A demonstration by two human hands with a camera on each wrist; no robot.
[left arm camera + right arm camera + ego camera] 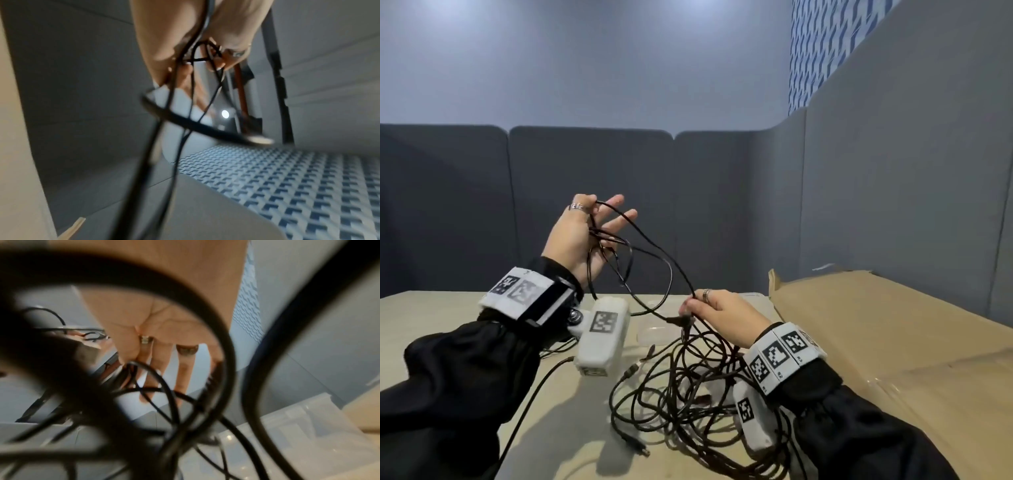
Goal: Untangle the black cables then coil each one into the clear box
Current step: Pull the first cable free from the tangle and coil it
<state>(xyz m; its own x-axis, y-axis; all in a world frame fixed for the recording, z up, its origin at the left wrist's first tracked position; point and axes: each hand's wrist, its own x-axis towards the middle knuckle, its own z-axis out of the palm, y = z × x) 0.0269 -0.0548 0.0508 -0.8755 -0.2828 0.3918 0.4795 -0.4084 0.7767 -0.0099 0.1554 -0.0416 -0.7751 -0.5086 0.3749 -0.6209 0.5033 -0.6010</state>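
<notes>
Both hands lift strands out of a knot of thin black cables (681, 387) lying at the lower centre of the pale worktop (448, 308).

The left hand (578, 240), raised at mid-frame, pinches several loops with the other fingers spread; the right hand (717, 315) pinches one strand near a plug. The cables look light, limp and snag-prone, best held near the plugs. The clear plastic box (298, 426) sits behind the tangle.

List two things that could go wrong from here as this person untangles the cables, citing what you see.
1. The left hand lifts several strands while the right hand pinches others; pulling apart could tighten the black cables heaped on the table into knots.
2. Loops hang close to the right wrist camera, so a strand may snag it.
</notes>
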